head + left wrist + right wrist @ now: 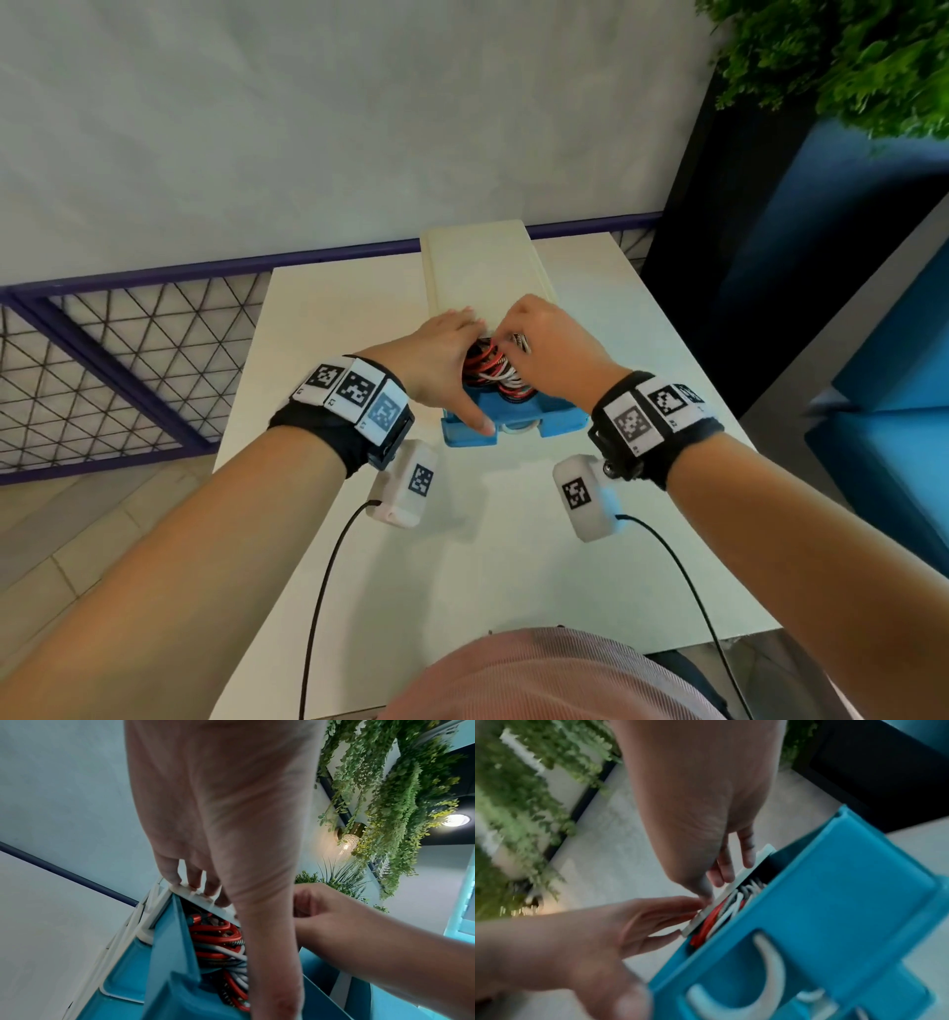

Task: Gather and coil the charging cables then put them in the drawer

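A blue drawer (560, 417) stands pulled out of a white cabinet (482, 267) on the table. Coiled red, white and black charging cables (493, 367) fill the drawer (167, 953), and show again as cables (218, 937) and cables (713, 919). My left hand (447, 354) lays straight fingers (195, 880) on the cabinet's front edge (205, 902), and its thumb reaches down to the drawer front. My right hand (554, 349) hovers over the cables, bent at the knuckles, its fingertips (746, 854) on the same white edge (744, 874). Neither hand holds a cable.
The white table (462, 565) ends close to my body. The drawer front carries a white handle (770, 973). A purple-framed mesh fence (102, 360) runs along the left. Blue seating (873, 411) and green plants (847, 61) are on the right.
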Demonstrator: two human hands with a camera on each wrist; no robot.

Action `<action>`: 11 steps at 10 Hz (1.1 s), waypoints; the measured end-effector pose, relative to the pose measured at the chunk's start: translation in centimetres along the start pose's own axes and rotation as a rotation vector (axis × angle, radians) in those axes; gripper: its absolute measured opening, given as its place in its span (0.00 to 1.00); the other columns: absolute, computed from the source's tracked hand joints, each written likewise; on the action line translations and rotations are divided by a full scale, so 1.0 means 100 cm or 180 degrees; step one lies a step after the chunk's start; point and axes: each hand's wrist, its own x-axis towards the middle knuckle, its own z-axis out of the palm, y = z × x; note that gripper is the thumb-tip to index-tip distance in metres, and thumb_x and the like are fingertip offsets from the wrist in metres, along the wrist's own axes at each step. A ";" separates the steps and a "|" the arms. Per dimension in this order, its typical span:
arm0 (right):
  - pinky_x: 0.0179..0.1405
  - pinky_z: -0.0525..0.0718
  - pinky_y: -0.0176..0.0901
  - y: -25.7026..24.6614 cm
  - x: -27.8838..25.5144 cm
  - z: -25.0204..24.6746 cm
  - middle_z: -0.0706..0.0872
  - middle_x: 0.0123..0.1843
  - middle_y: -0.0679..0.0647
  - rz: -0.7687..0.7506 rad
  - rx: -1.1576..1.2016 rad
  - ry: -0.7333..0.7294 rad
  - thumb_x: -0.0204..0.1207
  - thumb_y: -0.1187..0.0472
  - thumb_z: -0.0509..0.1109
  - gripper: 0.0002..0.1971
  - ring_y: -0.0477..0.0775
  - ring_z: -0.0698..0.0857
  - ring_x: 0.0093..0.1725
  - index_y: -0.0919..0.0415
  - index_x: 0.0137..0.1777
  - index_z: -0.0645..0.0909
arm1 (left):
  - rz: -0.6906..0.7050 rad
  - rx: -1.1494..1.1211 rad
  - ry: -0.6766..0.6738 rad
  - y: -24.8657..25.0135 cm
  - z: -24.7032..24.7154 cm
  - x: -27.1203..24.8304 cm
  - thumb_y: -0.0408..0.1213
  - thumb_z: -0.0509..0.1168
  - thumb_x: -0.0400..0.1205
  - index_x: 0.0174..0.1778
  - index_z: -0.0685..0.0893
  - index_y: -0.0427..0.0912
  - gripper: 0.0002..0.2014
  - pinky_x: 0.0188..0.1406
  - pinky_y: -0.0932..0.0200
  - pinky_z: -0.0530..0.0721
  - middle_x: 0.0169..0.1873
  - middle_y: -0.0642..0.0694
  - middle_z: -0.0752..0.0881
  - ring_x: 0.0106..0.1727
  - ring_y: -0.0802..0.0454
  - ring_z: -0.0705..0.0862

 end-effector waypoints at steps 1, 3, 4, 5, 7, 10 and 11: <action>0.65 0.78 0.47 0.005 0.008 0.000 0.81 0.65 0.57 0.0082 0.0015 0.0033 0.82 0.66 0.60 0.13 0.57 0.81 0.64 0.63 0.62 0.83 | -0.0037 0.0028 0.0069 0.001 -0.004 0.000 0.69 0.76 0.52 0.79 0.62 0.44 0.62 0.77 0.46 0.66 0.77 0.47 0.62 0.79 0.45 0.60; 0.55 0.78 0.47 0.004 0.019 -0.010 0.82 0.62 0.55 0.0284 -0.0223 -0.0290 0.80 0.58 0.67 0.11 0.57 0.81 0.59 0.58 0.60 0.83 | -0.0191 0.0164 0.0747 0.002 -0.011 0.007 0.54 0.75 0.66 0.69 0.78 0.50 0.34 0.51 0.51 0.78 0.66 0.51 0.76 0.67 0.47 0.75; 0.44 0.75 0.45 0.006 0.023 -0.010 0.81 0.59 0.53 0.0226 -0.0449 -0.0211 0.81 0.56 0.66 0.10 0.56 0.81 0.54 0.56 0.57 0.84 | -0.0194 0.0474 0.1315 0.004 -0.009 0.014 0.44 0.71 0.74 0.57 0.84 0.50 0.15 0.38 0.55 0.72 0.54 0.50 0.81 0.57 0.46 0.80; 0.41 0.70 0.42 0.008 0.026 -0.008 0.82 0.56 0.53 0.0220 -0.0447 -0.0045 0.84 0.56 0.61 0.11 0.50 0.77 0.46 0.56 0.55 0.85 | -0.0197 0.0632 0.1736 0.007 0.000 0.019 0.38 0.68 0.77 0.49 0.83 0.47 0.06 0.32 0.55 0.72 0.47 0.48 0.82 0.51 0.45 0.80; 0.38 0.70 0.42 0.005 0.026 0.000 0.83 0.55 0.53 0.0280 -0.0616 0.0185 0.84 0.56 0.61 0.11 0.53 0.80 0.46 0.55 0.54 0.85 | -0.0178 0.0625 0.1936 0.008 0.007 0.020 0.34 0.66 0.78 0.47 0.81 0.46 0.04 0.28 0.55 0.72 0.45 0.48 0.81 0.48 0.46 0.80; 0.71 0.69 0.40 0.022 0.006 -0.009 0.80 0.73 0.51 0.0248 0.0048 -0.0381 0.84 0.59 0.62 0.15 0.54 0.77 0.72 0.55 0.68 0.82 | 0.0022 -0.0683 0.1083 -0.013 0.009 0.001 0.42 0.66 0.81 0.70 0.77 0.48 0.20 0.67 0.57 0.73 0.71 0.50 0.77 0.70 0.50 0.76; 0.75 0.65 0.34 0.034 -0.044 -0.002 0.77 0.75 0.44 0.0341 0.0265 -0.0233 0.82 0.56 0.65 0.17 0.47 0.75 0.75 0.47 0.70 0.80 | 0.0168 -0.1170 0.1167 -0.028 0.049 -0.042 0.45 0.64 0.81 0.69 0.77 0.57 0.18 0.70 0.74 0.62 0.73 0.64 0.72 0.70 0.75 0.69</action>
